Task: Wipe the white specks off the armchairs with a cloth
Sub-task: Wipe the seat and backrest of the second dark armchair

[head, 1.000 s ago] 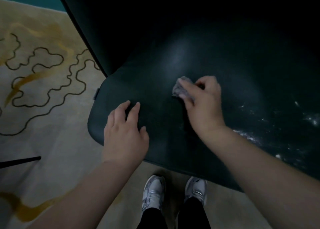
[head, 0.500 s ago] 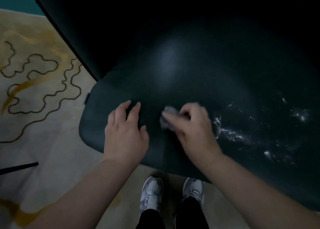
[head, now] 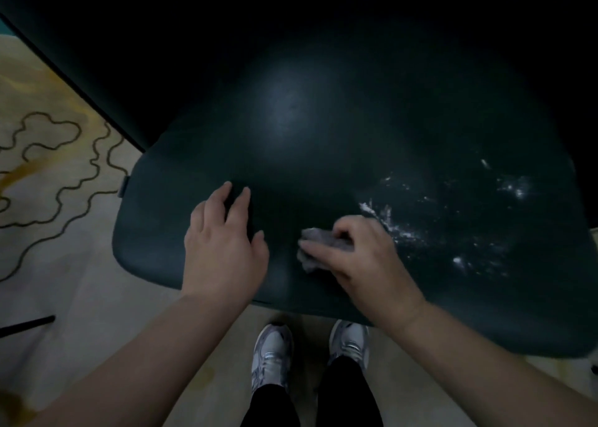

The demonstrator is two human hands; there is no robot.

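Cloth — near seat's front edge

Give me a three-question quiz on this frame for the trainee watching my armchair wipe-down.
1. True or false: the left hand holds the grey cloth.
2. Where do most white specks lie from the right hand: A) to its left, B) to its right, C) on the patterned rug?
3. Fill in: the left hand rests flat on the dark green seat cushion near its ____ edge.

Key: 1 false, the right hand grips it; 2 B; 3 front.
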